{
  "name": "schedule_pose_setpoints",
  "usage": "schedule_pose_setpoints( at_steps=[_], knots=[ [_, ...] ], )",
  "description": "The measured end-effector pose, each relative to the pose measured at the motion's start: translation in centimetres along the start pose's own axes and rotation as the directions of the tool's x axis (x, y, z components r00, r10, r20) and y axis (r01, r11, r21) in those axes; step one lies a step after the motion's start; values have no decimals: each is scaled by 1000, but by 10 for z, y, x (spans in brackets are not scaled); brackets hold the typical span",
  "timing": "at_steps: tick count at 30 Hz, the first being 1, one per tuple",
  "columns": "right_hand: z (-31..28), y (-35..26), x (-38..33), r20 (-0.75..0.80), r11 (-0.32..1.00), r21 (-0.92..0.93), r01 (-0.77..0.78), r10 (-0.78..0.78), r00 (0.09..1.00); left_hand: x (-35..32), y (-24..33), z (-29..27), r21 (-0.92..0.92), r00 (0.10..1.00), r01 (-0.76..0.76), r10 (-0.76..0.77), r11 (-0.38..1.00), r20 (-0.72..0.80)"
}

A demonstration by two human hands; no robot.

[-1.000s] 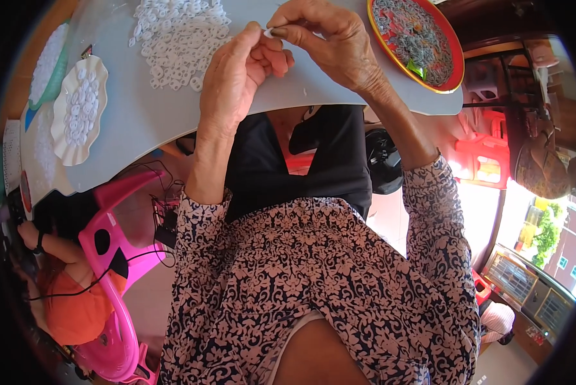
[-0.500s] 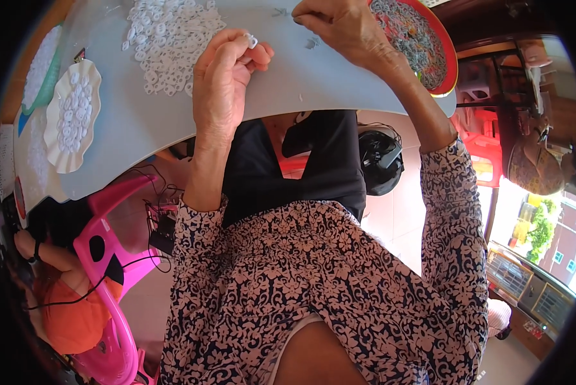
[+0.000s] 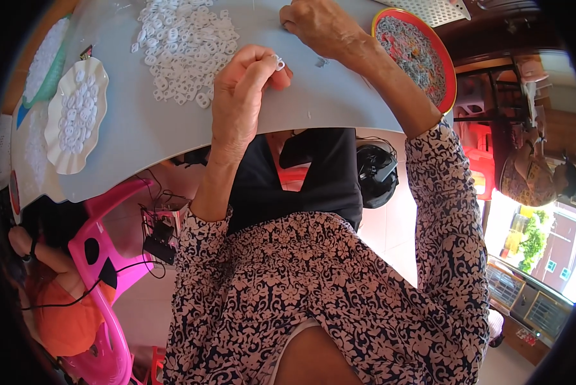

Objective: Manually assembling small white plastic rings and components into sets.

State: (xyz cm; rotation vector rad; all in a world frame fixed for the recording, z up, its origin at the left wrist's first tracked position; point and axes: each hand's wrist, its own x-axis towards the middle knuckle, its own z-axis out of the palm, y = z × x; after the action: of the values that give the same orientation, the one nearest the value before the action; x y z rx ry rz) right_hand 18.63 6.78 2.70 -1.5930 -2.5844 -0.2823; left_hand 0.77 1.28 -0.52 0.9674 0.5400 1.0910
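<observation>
My left hand (image 3: 240, 93) is raised over the near part of the grey table, closed, pinching a small white plastic piece with holes (image 3: 279, 63) between thumb and fingertips. To the right of it, my right hand (image 3: 326, 29) reaches across the tabletop with curled fingers. Its fingertips press together near the table, and whatever they hold is hidden. Just below that hand lies a small grey metal piece (image 3: 321, 62). A heap of similar white plastic pieces (image 3: 185, 58) spreads to the left of my left hand.
A wavy-edged white dish (image 3: 63, 165) of white pieces stands at the left, beside a green container (image 3: 44, 90). At the right is a red, yellow-rimmed tray (image 3: 453, 86) of small grey pieces. Behind it is a perforated white tray (image 3: 443, 9). A person in orange (image 3: 76, 314) sits near a pink chair (image 3: 114, 250).
The view has shifted slightly. My right fingertips have moved left, over the spot where a second grey piece lay, which is now out of sight. My left hand still holds the white piece, turned differently.
</observation>
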Motion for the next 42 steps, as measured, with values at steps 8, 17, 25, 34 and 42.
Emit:
schedule_pose_setpoints(
  at_steps=[8, 17, 25, 34, 42],
  knots=[
    [-25, -18, 2, 34, 926, 331, -179, 178, 983, 2, -2, -3, 40, 1000, -9, 8, 999, 3],
    [-8, -50, -68, 139, 72, 976, -205, 517, 845, 1, -3, -3, 138, 999, -35, 33, 990, 21],
    [14, -62, -82, -67, -99, 985, 143, 541, 838, -1, -5, -1, 290, 996, -68, 48, 955, 76],
    [11, -64, -82, -29, -74, 994, 79, 522, 853, 0, -4, -4, 436, 991, -92, 38, 895, 131],
    [10, -64, -84, -48, -43, 996, 83, 524, 850, 1, 1, -3, 446, 991, -27, -35, 895, 132]
  ],
)
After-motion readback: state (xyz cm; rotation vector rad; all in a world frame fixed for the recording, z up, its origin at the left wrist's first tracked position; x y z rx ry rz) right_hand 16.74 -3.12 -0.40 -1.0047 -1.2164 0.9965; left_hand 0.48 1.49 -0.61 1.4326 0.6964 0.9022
